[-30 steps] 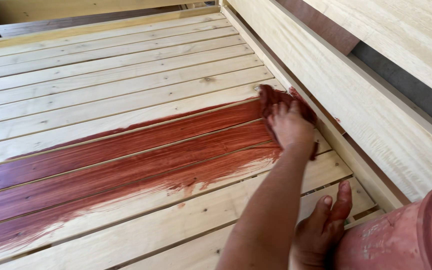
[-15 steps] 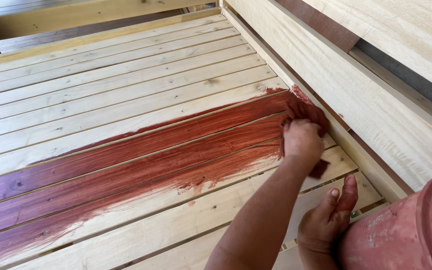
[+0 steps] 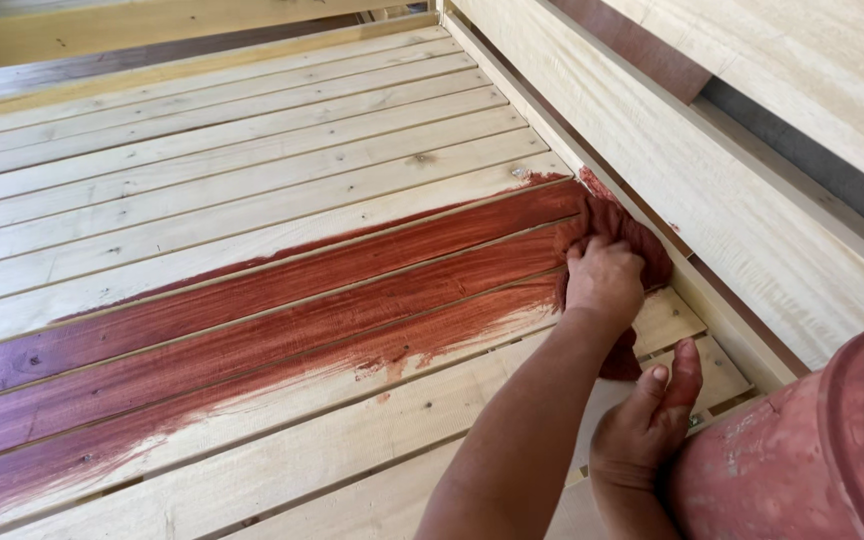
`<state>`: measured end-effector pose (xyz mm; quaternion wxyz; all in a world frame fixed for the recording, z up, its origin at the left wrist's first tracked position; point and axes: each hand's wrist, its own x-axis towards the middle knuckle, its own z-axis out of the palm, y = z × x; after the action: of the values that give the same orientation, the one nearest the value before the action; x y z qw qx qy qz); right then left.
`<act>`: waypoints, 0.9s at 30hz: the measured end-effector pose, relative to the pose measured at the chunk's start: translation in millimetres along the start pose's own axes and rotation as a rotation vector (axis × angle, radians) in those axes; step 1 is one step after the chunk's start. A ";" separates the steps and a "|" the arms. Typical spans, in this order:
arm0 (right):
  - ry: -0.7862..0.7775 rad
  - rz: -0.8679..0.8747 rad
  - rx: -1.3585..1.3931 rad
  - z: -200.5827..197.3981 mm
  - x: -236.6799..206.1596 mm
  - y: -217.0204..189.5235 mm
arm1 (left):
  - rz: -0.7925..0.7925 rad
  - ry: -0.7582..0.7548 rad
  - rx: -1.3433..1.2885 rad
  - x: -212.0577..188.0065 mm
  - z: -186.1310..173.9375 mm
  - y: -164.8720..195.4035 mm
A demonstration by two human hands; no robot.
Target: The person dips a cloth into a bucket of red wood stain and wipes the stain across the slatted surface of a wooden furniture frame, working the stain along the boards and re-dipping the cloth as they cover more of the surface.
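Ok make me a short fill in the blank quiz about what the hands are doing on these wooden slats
1. The left hand presses a stain-soaked ____ onto the wooden slats.
2. The stain already spread on the slats is ____ in colour.
3. The right hand rests against a reddish ____ at the lower right.

Missing words: cloth; reddish-brown; bucket

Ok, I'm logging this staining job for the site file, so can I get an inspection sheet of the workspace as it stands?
Surface: pale wooden slats, a red-brown stained band across three of them, edges ragged.
Job's things: stain-soaked rag at the band's right end; red bucket at lower right.
Clutter: nothing seen.
Grips: one hand presses the rag; the other hand rests against the bucket. Which is left or right cannot be told.
Cables: nothing seen.
Surroundings: unstained side boards along the right.
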<state>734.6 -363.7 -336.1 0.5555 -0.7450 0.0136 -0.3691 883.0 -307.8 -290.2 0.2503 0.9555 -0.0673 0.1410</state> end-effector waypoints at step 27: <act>0.036 0.045 0.191 10.9 17.6 57.3 | 0.052 0.081 -0.269 -230.6 -172.0 -258.3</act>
<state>775.9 -384.3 -375.9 0.6320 -0.6812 0.0053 -0.3694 674.6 14.7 -335.3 0.3749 0.9047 -0.1003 0.1756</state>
